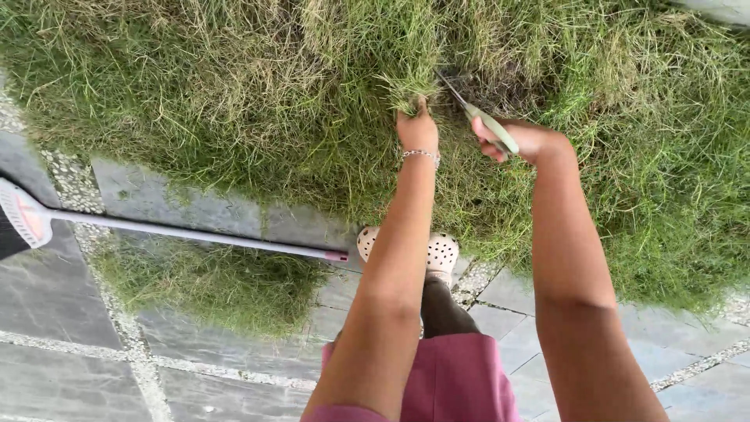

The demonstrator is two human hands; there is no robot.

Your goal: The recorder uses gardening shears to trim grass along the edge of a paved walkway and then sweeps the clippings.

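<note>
The tips of the scissors go into the long grass, so the blades are partly hidden. The left hand has its fingers down in the grass, out of sight. The broom head is cut off by the left edge. One shoe hides behind the arm.

Green grass, pale-green-handled shears, pink shorts

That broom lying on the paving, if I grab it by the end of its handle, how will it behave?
The broom probably lifts easily: its handle is thin and looks stiff. Held at the tip, the wider head at the left would likely dip. It lies flat on the stone paving, so it may slide when pushed.
</note>
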